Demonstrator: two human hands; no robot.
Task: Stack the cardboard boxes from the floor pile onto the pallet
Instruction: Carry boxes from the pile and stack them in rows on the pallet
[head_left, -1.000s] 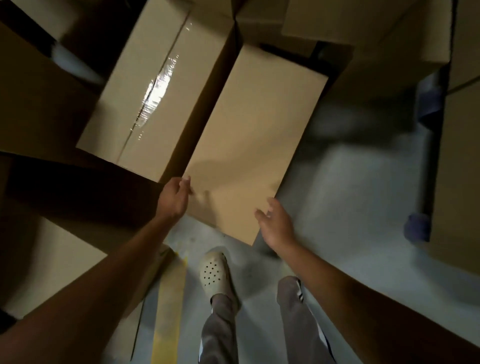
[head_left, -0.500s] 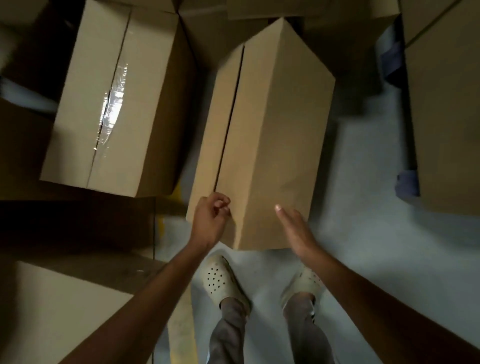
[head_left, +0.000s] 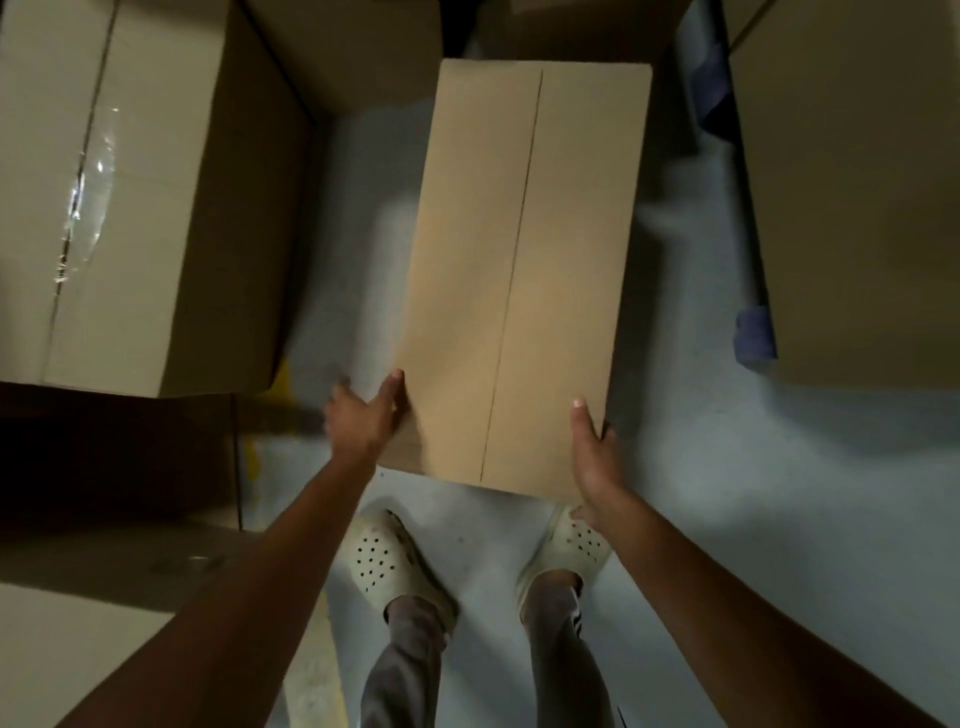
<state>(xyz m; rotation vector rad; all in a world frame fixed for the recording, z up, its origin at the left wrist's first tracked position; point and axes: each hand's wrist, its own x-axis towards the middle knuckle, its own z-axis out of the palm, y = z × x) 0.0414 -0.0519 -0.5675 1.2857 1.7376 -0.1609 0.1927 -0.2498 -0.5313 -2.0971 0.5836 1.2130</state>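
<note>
Box (head_left: 519, 260) of plain cardboard between left hand (head_left: 363, 418) and right hand (head_left: 592, 457).

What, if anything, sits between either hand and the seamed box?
Nothing visible. Both hands are on the cardboard box at its near end: the left hand, blurred, lies against the left edge with its thumb on top; the right hand grips the right edge.
</note>
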